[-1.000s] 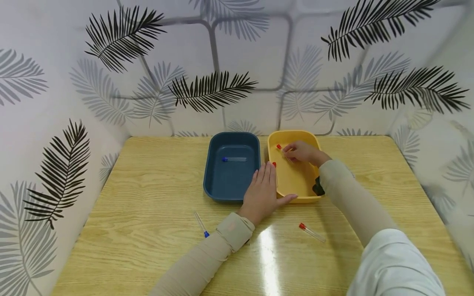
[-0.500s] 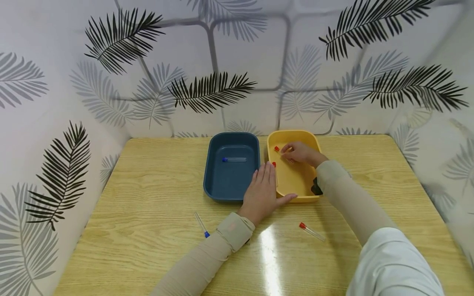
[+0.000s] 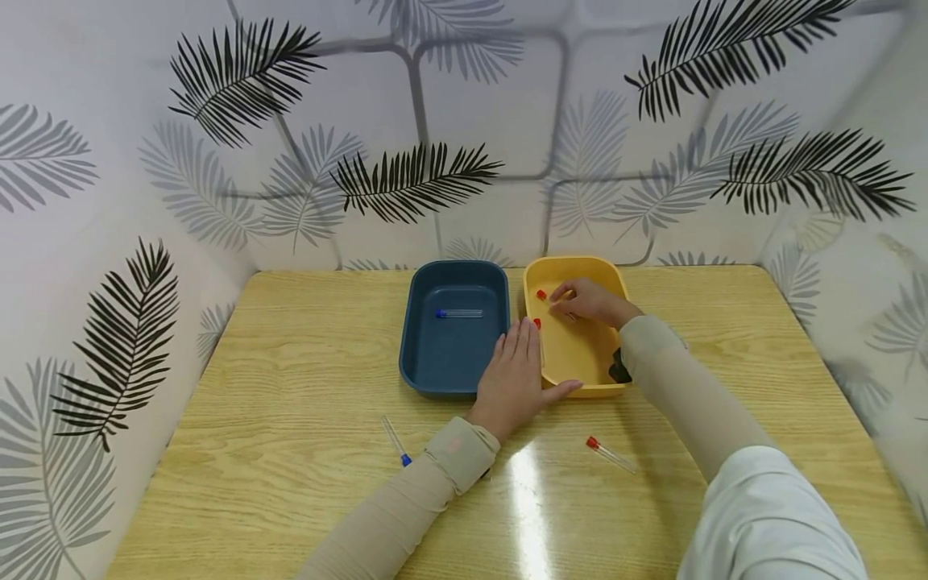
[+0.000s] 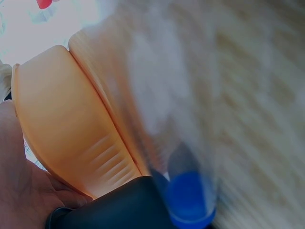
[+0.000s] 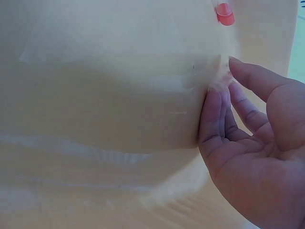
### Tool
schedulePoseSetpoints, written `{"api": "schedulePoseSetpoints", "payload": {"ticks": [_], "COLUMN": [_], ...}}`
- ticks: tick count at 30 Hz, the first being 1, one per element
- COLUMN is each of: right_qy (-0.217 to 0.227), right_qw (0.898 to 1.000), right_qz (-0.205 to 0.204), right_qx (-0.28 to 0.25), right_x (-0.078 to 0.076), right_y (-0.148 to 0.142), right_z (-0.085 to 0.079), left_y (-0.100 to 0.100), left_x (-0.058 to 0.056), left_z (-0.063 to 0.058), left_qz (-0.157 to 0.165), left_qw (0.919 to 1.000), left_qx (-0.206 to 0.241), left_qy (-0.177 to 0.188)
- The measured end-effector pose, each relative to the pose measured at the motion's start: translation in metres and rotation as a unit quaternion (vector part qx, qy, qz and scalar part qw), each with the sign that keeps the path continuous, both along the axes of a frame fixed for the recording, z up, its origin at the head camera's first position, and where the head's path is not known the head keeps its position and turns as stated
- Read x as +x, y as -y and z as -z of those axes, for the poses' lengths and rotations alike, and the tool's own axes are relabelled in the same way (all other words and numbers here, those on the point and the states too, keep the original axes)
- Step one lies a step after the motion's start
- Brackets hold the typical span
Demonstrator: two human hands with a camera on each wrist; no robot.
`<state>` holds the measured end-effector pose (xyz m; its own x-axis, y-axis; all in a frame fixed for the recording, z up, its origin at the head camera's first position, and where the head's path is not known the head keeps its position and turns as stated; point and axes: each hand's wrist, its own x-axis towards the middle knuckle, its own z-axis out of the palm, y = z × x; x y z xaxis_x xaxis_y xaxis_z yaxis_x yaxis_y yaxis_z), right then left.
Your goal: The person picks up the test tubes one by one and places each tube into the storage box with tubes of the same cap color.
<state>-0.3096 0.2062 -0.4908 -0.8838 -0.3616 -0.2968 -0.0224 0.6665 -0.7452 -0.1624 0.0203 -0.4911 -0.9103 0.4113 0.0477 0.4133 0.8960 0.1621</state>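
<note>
My left hand lies flat with straight fingers over the adjoining rims of the blue bin and the yellow bin. Its thumb reaches along the yellow bin's near rim. Inside the yellow bin, my right hand hovers low, thumb and forefinger slightly parted near a clear tube whose red cap shows just left of the fingertips. The tube's body is partly hidden. A second red cap sits by the yellow bin's left wall. A blue-capped tube lies in the blue bin.
On the wooden table, another blue-capped tube lies beside my left forearm, and a red-capped tube lies in front of the yellow bin. A dark object shows beside my right sleeve. A leaf-patterned wall stands behind the bins.
The red-capped tube near my right fingertips has shifted slightly left and toward me, and thumb and forefinger have parted from it. My left hand has stayed still.
</note>
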Motion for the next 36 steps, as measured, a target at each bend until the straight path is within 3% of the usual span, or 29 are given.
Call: {"api": "schedulePoseSetpoints", "payload": {"ticks": [23, 36], "right_qy": [0.023, -0.026], "right_qw": [0.999, 0.999], "right_qz": [0.008, -0.012], "right_qx": [0.024, 0.044], "right_x": [0.0, 0.001], "right_y": [-0.004, -0.007], "right_z": [-0.013, -0.038], "left_y": [-0.002, 0.0], "left_x": [0.001, 0.001], "left_z": [0.0, 0.002], "left_qz": [0.004, 0.001], "left_qw": [0.9999, 0.9999], "left_qx": [0.01, 0.009], "left_qy": [-0.006, -0.013]}}
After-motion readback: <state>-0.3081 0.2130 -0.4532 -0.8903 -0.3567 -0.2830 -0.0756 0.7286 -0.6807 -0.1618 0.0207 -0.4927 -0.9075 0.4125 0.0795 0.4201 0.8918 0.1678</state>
